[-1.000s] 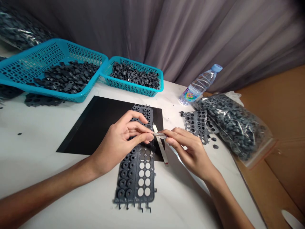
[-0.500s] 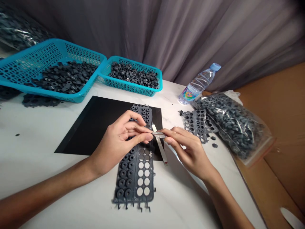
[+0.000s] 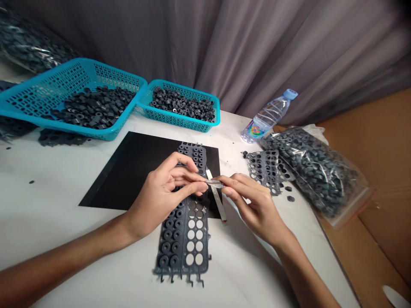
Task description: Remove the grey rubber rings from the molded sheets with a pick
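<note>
My left hand (image 3: 170, 184) and my right hand (image 3: 253, 199) meet above the middle of a dark rubber sheet. Between their fingertips is a small, flat, silvery piece (image 3: 214, 183), pinched at its left end by the left hand and at its right end by the right. Its exact kind is too small to make out. The perforated rubber sheet (image 3: 184, 241) has ring-shaped parts in its left rows and bare round holes at the lower right. A narrow pale strip with a reddish end (image 3: 220, 207) lies beside the sheet, partly below the hands.
A black mat (image 3: 118, 171) lies under the sheet's far part. Blue baskets (image 3: 112, 132) (image 3: 180, 119) of small dark parts stand at the back left. To the right are a water bottle (image 3: 269, 115), another perforated sheet (image 3: 265, 169) and a plastic bag of dark parts (image 3: 317, 171).
The whole view has shifted slightly, with things appearing a little lower. Both hands keep nearly the same pose around the silvery piece.
</note>
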Demonstrator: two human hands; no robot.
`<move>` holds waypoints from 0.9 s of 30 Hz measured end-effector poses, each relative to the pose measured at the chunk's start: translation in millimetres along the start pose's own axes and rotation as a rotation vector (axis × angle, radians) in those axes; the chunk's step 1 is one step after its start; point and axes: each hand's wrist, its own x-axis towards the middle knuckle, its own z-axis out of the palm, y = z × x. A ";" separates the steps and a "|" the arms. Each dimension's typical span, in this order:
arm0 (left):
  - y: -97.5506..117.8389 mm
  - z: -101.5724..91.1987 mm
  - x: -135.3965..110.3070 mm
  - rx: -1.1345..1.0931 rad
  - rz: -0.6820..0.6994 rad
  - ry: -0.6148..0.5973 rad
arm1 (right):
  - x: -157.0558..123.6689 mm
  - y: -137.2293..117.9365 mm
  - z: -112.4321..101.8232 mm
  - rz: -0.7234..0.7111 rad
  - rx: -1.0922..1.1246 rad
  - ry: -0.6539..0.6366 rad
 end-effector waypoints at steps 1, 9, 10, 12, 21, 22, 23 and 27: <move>-0.2 0.2 0.1 -0.002 0.001 0.001 | 0.3 -0.4 0.1 -0.003 0.000 0.003; -0.5 1.5 1.2 -0.014 0.008 0.002 | 0.7 -1.8 0.2 -0.002 -0.003 0.002; -0.4 1.5 0.9 -0.012 0.010 0.004 | 0.6 -1.8 0.3 -0.003 -0.004 0.003; -0.1 1.6 0.1 -0.004 0.010 0.006 | 0.5 -2.0 0.7 -0.006 -0.011 0.009; -3.5 0.9 1.3 0.006 0.015 0.015 | -1.2 0.6 2.9 -0.030 -0.034 0.025; -3.6 0.8 1.5 0.001 0.017 0.013 | -1.2 0.5 3.2 -0.031 -0.033 0.027; -3.6 0.6 1.5 -0.004 0.019 0.010 | -1.1 0.2 3.5 -0.032 -0.033 0.032; -3.0 0.5 0.6 -0.015 0.014 0.007 | -0.3 -1.9 4.1 -0.030 -0.031 0.042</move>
